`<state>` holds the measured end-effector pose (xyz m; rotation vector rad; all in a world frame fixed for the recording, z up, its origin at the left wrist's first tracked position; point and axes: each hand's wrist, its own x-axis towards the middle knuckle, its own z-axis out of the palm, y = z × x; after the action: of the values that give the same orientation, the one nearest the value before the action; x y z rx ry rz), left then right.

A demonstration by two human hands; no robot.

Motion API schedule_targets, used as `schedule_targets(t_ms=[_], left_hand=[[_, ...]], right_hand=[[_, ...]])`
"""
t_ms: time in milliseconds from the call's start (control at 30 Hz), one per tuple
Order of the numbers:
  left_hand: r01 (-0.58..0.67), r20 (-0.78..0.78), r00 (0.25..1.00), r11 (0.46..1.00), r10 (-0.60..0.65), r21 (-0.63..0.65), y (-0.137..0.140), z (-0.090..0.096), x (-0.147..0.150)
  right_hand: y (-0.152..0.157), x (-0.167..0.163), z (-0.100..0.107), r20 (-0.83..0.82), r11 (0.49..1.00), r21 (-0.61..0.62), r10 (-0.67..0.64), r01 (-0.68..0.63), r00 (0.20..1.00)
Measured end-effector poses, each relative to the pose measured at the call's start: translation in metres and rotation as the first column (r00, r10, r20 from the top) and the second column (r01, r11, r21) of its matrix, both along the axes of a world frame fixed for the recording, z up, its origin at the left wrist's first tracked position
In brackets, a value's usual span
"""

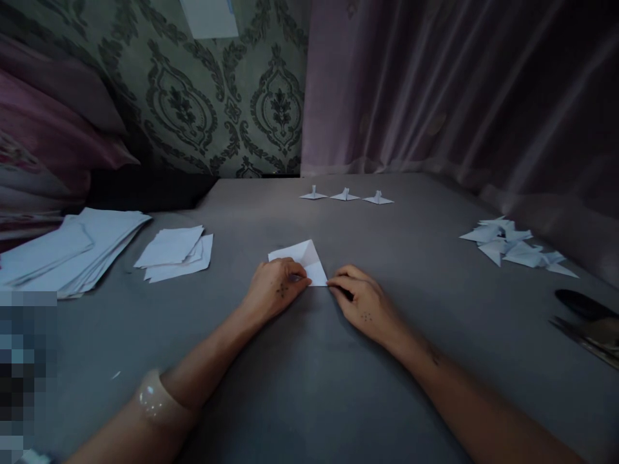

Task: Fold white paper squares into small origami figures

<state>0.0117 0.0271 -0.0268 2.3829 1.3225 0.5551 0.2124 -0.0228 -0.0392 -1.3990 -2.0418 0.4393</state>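
Observation:
A small white sheet of paper (316, 274) with a crease across it lies in the middle of the grey surface. My left hand (280, 280) grips its near left part, thumb and fingers pinched together on the paper. The lower right corner sits in a pinch between the thumb and finger of my right hand (358, 296). Part of the sheet is hidden behind my left fingers. Three folded paper shapes with upright middles stand in a row beyond it, the central folded paper (345, 194) among them.
At the left are a stack of large paper sheets (106, 238) and a smaller pile of square papers (174, 251). Several folded paper pieces (517, 248) lie heaped at the right, with scissors (587, 328) nearer me. A patterned wall (232, 109) and a curtain (377, 84) stand behind.

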Motion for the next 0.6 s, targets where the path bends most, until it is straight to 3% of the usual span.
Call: schedule_targets(t_ms=[200, 600], left_hand=[[-0.031, 0.025, 0.999, 0.999, 0.032, -0.028, 0.001, -0.002, 0.001], [-0.075, 0.042, 0.996, 0.995, 0.078, -0.07, 0.002, -0.001, 0.001]], right_hand=[[0.004, -0.005, 0.001, 0.06, 0.997, -0.025, -0.068, 0.07, 0.996], [0.009, -0.012, 0.003, -0.001, 0.977, -0.132, -0.168, 0.167, 0.986]])
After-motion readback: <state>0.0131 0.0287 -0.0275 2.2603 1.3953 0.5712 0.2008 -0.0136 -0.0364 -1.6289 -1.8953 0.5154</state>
